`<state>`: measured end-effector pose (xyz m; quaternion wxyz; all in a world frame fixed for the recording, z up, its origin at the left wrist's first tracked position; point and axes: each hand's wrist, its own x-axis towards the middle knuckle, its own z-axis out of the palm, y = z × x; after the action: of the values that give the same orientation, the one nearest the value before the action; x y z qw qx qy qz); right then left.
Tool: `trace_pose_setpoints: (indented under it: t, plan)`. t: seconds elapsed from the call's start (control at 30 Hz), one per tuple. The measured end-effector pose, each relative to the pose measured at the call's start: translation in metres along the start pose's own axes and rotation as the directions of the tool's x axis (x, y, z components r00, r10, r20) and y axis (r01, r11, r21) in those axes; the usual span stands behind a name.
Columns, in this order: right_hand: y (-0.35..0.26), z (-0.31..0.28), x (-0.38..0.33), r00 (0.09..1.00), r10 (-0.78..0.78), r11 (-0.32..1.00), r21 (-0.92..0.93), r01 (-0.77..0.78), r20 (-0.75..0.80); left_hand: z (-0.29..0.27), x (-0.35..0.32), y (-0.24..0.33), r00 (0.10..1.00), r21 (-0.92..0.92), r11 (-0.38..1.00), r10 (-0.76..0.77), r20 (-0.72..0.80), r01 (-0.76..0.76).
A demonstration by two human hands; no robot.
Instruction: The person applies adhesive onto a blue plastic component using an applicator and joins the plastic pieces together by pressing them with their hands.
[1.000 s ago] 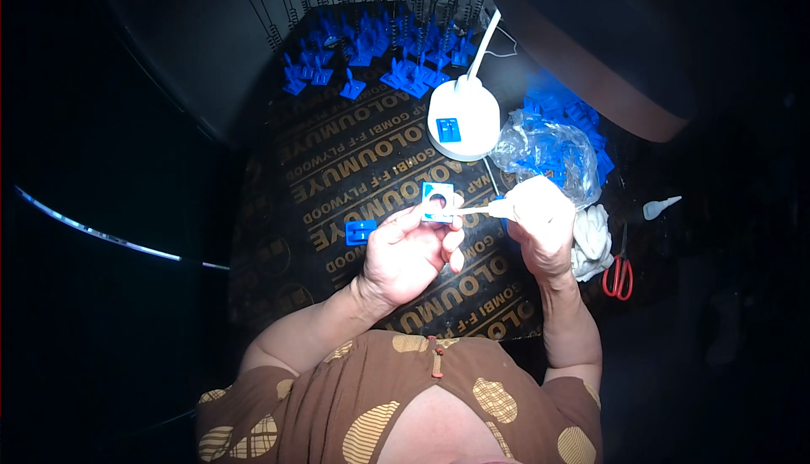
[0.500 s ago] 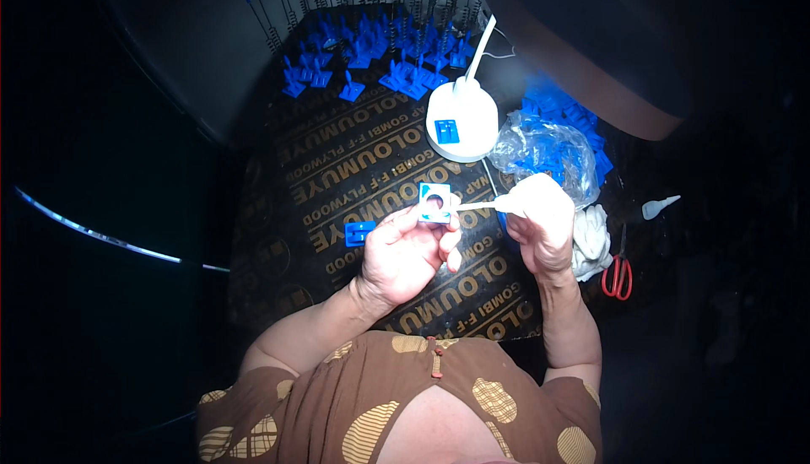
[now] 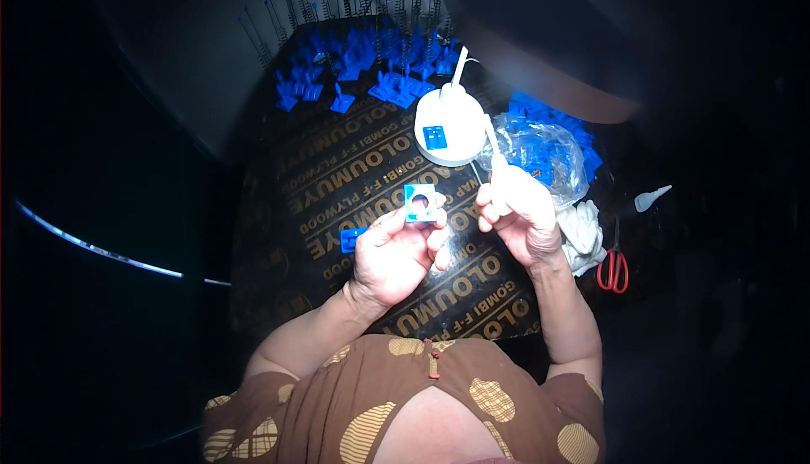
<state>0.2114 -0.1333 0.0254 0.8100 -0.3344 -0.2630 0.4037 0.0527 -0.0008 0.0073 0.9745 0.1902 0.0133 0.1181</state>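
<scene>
Small blue square piece [image 3: 420, 202] with round centre hole, flat face up, pinched in left hand [image 3: 398, 249] fingertips above table [image 3: 337, 169], right hand [image 3: 516, 215] closed around thin white tool [image 3: 492, 145], just beside piece

We see the left hand [image 3: 398, 253] pinching a small blue square piece [image 3: 419, 203] with a round hole, while the right hand [image 3: 516, 215] grips a white glue bottle [image 3: 495, 153] above the dark printed board [image 3: 337, 177].
</scene>
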Motion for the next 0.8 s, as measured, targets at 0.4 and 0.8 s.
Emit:
trace_pose_setpoints:
  t: [0.4, 0.8]
  plan:
    - [0.017, -0.002, 0.003, 0.988, -0.149, 0.897, -0.427, 0.114, -0.049, 0.017, -0.003, 0.012, 0.996, -0.076, 0.996, 0.054, 0.065, -0.049]
    - [0.044, 0.002, 0.003, 0.960, -0.253, 0.306, -0.932, 0.196, 0.119, -0.007, -0.064, 0.038, 0.968, -0.102, 0.965, 0.245, 0.045, -0.240]
